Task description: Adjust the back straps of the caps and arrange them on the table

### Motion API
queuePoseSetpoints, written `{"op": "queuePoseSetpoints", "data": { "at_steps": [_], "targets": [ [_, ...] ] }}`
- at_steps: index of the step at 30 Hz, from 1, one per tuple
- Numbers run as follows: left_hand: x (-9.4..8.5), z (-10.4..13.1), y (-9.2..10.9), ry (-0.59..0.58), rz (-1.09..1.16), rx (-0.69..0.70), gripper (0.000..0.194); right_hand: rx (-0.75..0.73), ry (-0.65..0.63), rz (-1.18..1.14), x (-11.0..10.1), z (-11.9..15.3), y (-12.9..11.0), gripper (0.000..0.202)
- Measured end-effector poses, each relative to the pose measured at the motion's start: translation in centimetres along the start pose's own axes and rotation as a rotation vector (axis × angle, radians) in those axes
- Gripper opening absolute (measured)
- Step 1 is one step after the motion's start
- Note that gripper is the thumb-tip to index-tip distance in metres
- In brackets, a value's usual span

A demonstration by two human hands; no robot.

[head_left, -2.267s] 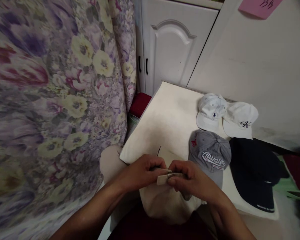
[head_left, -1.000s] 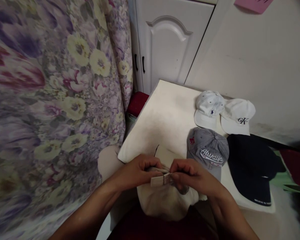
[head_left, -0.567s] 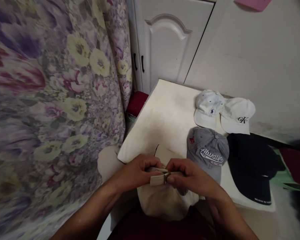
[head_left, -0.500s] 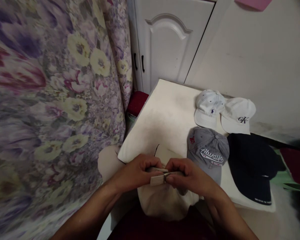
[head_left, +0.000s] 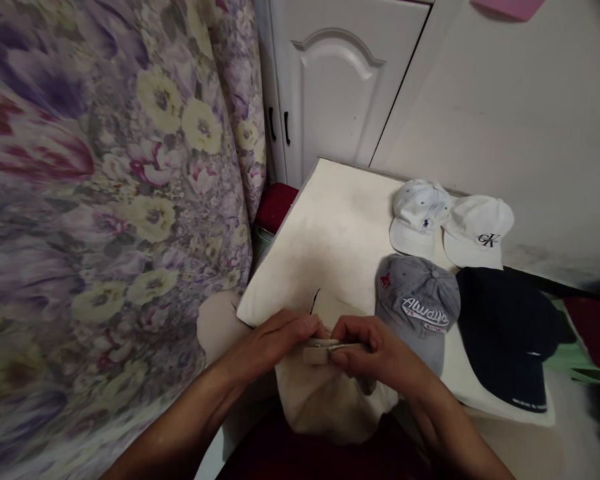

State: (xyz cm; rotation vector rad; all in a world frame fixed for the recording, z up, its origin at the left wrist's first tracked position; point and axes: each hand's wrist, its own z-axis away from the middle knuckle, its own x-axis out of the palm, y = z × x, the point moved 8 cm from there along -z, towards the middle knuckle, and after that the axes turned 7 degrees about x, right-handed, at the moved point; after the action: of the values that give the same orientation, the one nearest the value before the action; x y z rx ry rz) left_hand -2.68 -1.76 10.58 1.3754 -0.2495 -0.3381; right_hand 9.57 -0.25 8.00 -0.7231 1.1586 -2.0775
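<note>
A beige cap (head_left: 325,400) lies upside down or tilted near my lap, its back strap and a small buckle between my hands. My left hand (head_left: 285,337) has its fingers closed on the left part of the strap. Pinched between thumb and fingers of my right hand (head_left: 367,343) is the strap beside the buckle. Just right of my hands rests a grey cap (head_left: 420,307) with white lettering. A dark navy cap (head_left: 507,327) sits farther right. Behind these are a white cap with a small dark logo (head_left: 415,213) and a white cap with black letters (head_left: 480,227).
The caps rest on a cream-covered table (head_left: 330,227). A floral curtain (head_left: 130,200) hangs along the left side. White cabinet doors (head_left: 335,87) stand behind the table. A dark red seat (head_left: 276,208) shows at the table's left, and a green item (head_left: 575,353) at the right.
My left thumb has shifted up and over the strap, uncovering more of the strap's loose end. My right hand keeps nearly the same place and pinch.
</note>
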Motion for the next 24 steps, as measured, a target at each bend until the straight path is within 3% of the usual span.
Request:
{"op": "queuePoseSetpoints", "data": {
  "at_steps": [6, 12, 18, 24],
  "targets": [
    [0.2, -0.2, -0.5, 0.005, 0.006, 0.005, 0.05, -0.013, -0.011, 0.014, 0.1, -0.2, -0.1, 0.028],
    [0.8, -0.6, -1.3, -0.092, -0.016, -0.037, 0.035, 0.013, -0.055, -0.032, -0.6, 0.3, 0.6, 0.029],
    [0.6, -0.8, -1.9, -0.099, 0.086, -0.068, 0.037, 0.016, -0.122, -0.055, -2.3, 1.4, 2.1, 0.037],
    [0.7, -1.1, -2.6, -0.144, 0.043, -0.1, 0.034, -0.005, -0.022, -0.085, -3.8, 1.2, 3.5, 0.038]
  ]
}}
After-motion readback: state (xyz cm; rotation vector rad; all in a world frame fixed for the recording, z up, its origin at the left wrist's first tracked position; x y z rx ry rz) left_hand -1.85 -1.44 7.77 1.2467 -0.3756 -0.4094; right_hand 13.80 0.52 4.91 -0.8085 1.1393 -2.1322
